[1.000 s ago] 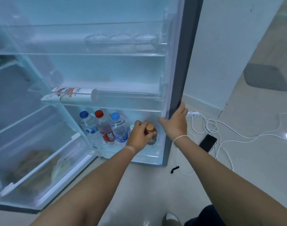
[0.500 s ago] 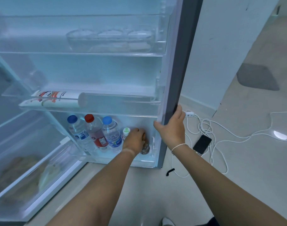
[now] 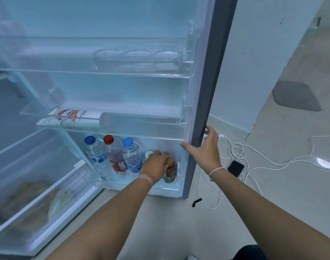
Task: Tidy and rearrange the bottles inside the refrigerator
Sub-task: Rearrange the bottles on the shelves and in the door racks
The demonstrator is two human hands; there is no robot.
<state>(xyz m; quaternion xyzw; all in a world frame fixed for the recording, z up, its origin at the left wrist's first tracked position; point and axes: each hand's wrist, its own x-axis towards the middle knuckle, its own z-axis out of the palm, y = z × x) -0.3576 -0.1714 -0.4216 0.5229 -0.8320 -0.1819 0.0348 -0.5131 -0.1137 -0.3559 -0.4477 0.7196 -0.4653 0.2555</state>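
Fridge door edge held by right hand, grip loose and wide; in its bottom door bin, left hand grip wraps small brown bottle, right of three capped water bottles.

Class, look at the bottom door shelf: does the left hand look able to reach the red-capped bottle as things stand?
Probably yes. The left hand rests on the small brown bottle in the same door shelf, and the red-capped bottle stands just past the blue-capped one, its cap uncovered.
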